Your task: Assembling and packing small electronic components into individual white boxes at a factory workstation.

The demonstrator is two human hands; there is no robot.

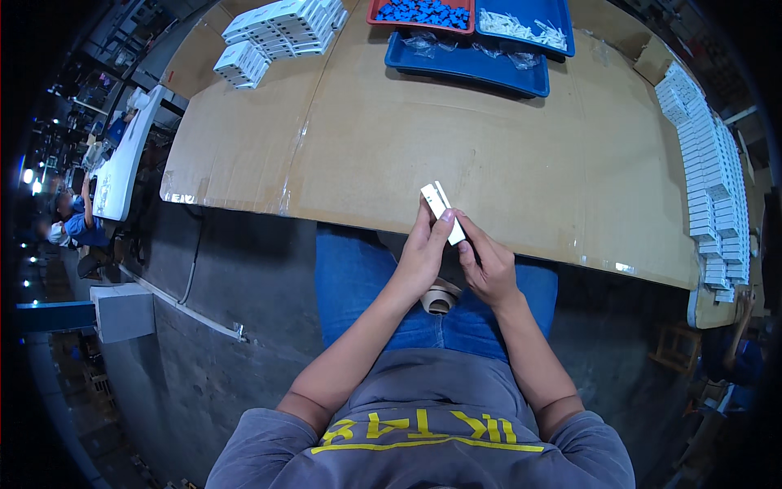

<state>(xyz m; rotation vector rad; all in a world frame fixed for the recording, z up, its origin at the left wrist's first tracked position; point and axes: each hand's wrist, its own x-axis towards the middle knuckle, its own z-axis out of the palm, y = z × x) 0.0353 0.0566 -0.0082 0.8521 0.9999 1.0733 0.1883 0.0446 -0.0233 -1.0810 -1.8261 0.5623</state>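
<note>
1. Case: over the table's near edge.
2. Left hand clamps its middle; right hand pinches its near end.
3. Probably light, stiff, smooth; best held by long sides.

Left hand beside right hand, fingers bent, forearms converging.

Yellow lettering with a yellow line beneath it stands on the gray shirt.

Held pc wht; tabletop brn; jeans blu; shirt gry w/ yel print.
</note>
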